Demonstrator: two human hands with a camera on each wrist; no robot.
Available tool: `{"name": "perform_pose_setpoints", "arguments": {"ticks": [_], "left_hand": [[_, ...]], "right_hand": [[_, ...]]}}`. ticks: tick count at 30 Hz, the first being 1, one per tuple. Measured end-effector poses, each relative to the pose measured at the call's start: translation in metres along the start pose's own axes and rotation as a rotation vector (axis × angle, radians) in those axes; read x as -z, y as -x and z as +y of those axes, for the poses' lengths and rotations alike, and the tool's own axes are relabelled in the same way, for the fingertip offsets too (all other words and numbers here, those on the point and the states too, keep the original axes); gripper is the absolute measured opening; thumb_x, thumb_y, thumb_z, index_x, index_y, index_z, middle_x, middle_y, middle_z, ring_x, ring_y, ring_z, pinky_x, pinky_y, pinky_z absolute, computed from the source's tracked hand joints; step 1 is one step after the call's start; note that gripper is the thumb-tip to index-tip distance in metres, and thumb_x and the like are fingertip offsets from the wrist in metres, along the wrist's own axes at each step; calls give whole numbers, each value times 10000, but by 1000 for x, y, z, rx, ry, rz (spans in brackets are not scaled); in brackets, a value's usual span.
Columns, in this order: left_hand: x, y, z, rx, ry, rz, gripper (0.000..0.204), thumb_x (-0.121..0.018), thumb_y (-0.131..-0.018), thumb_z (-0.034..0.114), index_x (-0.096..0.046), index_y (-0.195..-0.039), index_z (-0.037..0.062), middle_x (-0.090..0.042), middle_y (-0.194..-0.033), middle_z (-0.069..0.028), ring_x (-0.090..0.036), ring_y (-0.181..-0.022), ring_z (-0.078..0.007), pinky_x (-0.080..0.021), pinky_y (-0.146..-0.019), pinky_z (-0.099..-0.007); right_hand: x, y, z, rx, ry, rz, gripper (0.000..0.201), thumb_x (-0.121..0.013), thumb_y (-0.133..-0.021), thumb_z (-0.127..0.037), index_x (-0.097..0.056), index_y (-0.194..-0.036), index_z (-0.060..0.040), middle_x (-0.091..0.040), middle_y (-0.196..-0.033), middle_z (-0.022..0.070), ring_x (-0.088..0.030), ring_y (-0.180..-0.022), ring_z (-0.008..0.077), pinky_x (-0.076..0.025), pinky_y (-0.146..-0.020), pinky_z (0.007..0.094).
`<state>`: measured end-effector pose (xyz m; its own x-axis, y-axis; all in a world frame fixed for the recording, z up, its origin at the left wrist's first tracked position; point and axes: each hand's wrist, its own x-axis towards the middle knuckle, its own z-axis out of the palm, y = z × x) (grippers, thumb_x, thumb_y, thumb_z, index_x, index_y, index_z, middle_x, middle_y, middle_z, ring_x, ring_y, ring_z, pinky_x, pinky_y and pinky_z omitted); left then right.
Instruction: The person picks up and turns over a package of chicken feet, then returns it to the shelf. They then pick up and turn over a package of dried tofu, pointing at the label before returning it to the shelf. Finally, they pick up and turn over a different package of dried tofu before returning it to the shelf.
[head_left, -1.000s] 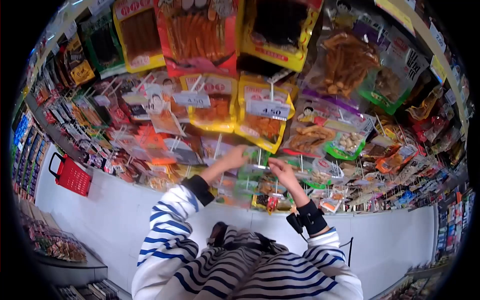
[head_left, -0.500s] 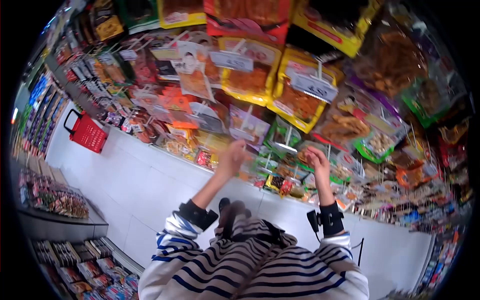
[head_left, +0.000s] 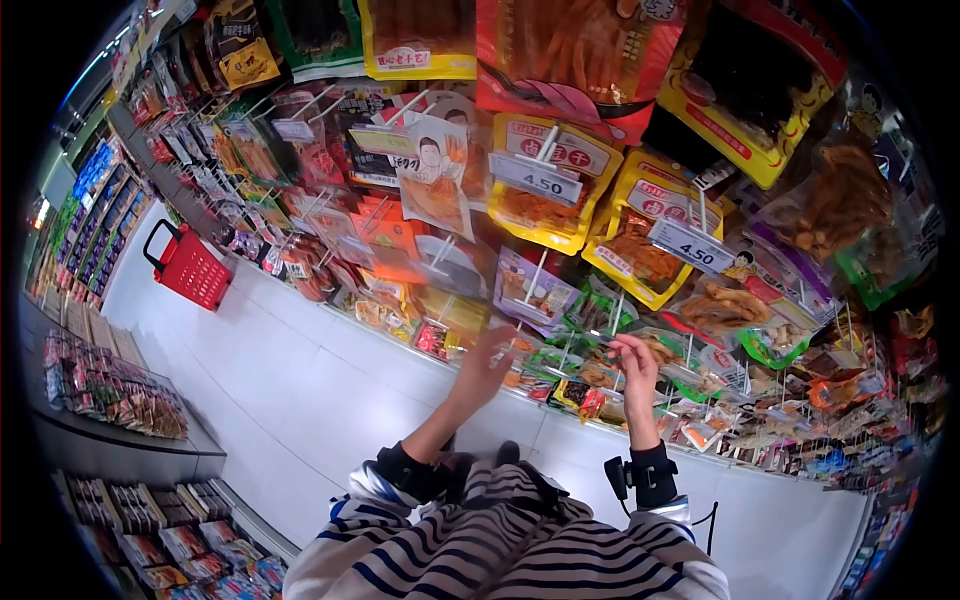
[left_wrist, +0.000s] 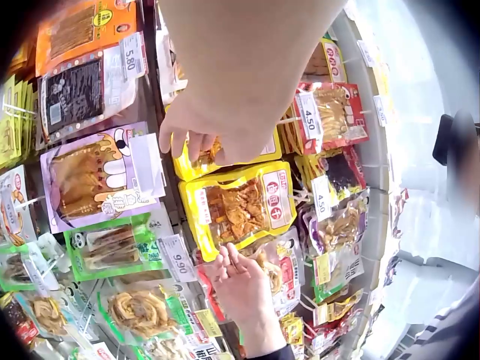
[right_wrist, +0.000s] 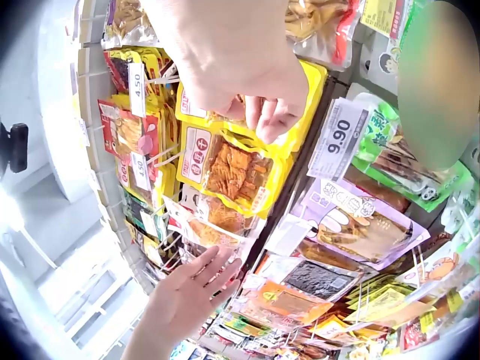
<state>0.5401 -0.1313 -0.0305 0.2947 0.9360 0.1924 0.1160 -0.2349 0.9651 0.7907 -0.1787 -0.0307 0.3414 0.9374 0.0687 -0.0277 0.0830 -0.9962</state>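
Observation:
My left hand [head_left: 485,365] hangs before the lower rows of hung snack packs, its fingers relaxed and holding nothing. In the right wrist view its fingers are spread. To its right my right hand [head_left: 635,375] is raised with loosely bent fingers, nothing in its grasp. It is nearest to the green packs [left_wrist: 116,247] with a 9.90 price tag [left_wrist: 178,256]. A purple pack [head_left: 535,290] hangs between and above the hands. Higher up are two yellow packs [head_left: 640,235] of brownish-orange pieces with 4.50 price tags [head_left: 535,178].
Metal hooks with price tags stick out from the display. A red shopping basket [head_left: 190,268] stands on the white floor [head_left: 290,385] at left. Behind it, low shelves [head_left: 120,400] carry more goods. Larger red and yellow packs [head_left: 585,60] hang along the top.
The hands were closer together, either side of a price tag by the green packs; they have moved apart. The head view has turned, so the packs and basket appear further right.

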Motion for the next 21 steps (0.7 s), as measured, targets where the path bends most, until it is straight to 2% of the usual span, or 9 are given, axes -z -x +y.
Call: {"name": "perform_pose_setpoints", "arguments": {"ticks": [1, 4, 8, 12, 16, 18, 19, 20, 21], "left_hand": [[6, -1, -1, -2, 22, 0, 284, -513, -804, 82, -483, -1085, 59, -508, -1101, -94, -499, -1007, -210, -410, -818, -332], [27, -8, -6, -47, -51, -97, 308, -483, -824, 51, -433, -1127, 37, -486, -1117, -70, -478, -1016, -154, -402, -821, -259], [42, -19, -15, -66, 52, -151, 319, -467, -829, 31, -407, -1142, 28, -495, -1101, -81, -485, -1004, -141, -407, -812, -245], [51, -35, -13, -79, 90, -207, 320, -446, -831, 7, -398, -1146, 24, -511, -1081, -83, -484, -1002, -132, -390, -815, -226], [51, -47, -14, -166, 155, -294, 315, -429, -831, -11, -401, -1143, 25, -524, -1065, -71, -483, -991, -119, -366, -830, -218], [51, -51, -10, -175, 137, -352, 316, -425, -832, -15, -397, -1145, 24, -525, -1050, -60, -484, -983, -113, -358, -843, -225], [49, -52, -10, -195, 127, -375, 316, -424, -833, -15, -396, -1146, 24, -525, -1046, -58, -484, -984, -112, -358, -845, -226], [47, -52, -10, -213, 118, -397, 316, -423, -835, -14, -394, -1147, 24, -525, -1041, -57, -483, -985, -112, -358, -847, -227], [45, -52, -7, -173, 184, -411, 292, -443, -827, 2, -424, -1117, 26, -532, -1033, -63, -496, -962, -121, -376, -831, -236]], "right_hand": [[-6, 0, 1, 22, 8, 27, 210, -446, -865, -173, -528, -988, -25, -564, -860, 32, -514, -730, 81, -389, -624, 191], [-22, 4, -2, 61, -61, 64, 204, -448, -863, -174, -529, -976, -24, -561, -843, 31, -514, -710, 79, -386, -613, 188], [-40, 17, -28, 168, -135, 232, 183, -436, -866, -171, -528, -919, -22, -536, -756, 26, -491, -648, 73, -383, -573, 190], [-34, 25, -78, 582, 38, 415, 179, -429, -847, -160, -506, -890, -5, -508, -697, 70, -458, -554, 105, -355, -467, 199], [-25, 24, -185, 1052, 211, 470, 180, -395, -839, -110, -489, -874, 40, -521, -741, 114, -470, -573, 131, -379, -496, 226], [-28, 12, -246, 1205, 562, 296, 164, -384, -820, -42, -486, -900, 57, -530, -795, 128, -508, -603, 159, -416, -518, 241], [-36, 8, -268, 1123, 719, 300, 157, -397, -792, 22, -501, -900, 66, -546, -799, 140, -543, -650, 175, -441, -566, 250], [-43, -4, -298, 1090, 1026, 167, 157, -430, -768, 44, -524, -894, 54, -563, -786, 126, -567, -689, 162, -453, -600, 249], [-51, -21, -314, 1042, 1158, 94, 125, -496, -762, 0, -534, -876, 32, -573, -766, 106, -569, -658, 150, -450, -587, 231]]}}
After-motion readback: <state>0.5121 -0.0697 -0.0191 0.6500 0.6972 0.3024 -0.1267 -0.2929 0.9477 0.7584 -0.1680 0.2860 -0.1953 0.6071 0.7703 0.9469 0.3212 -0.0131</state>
